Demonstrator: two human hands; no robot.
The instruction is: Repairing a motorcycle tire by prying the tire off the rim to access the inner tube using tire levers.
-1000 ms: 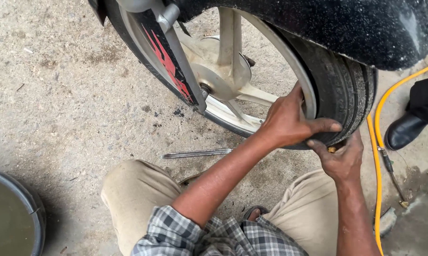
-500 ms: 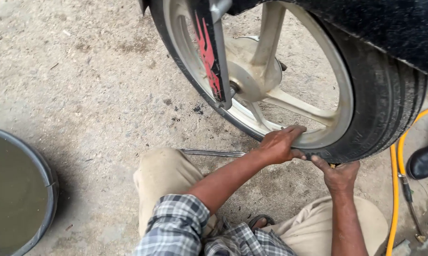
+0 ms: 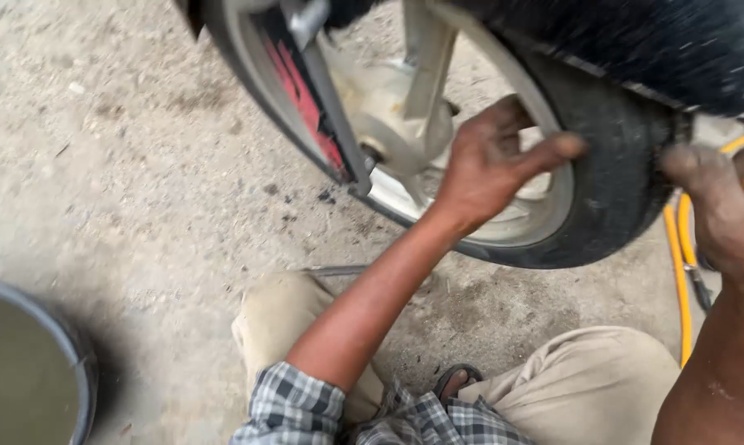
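Fingers of the left hand (image 3: 491,165) spread loosely over the tyre (image 3: 611,181) where it meets the pale alloy rim (image 3: 520,227), grip released, thumb across the tread. The right hand (image 3: 718,206) presses the tyre's far side; its grip I cannot tell. The wheel sits low over the concrete floor (image 3: 141,165), beside a yellow hose (image 3: 681,247). This looks like turning and checking the tyre, which calls for firmer holds.

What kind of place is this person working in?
Probably a roadside or open-air tyre repair spot. A motorcycle wheel stands on rough concrete ground, a yellow air hose trails beside it, and a tub of murky water sits nearby.
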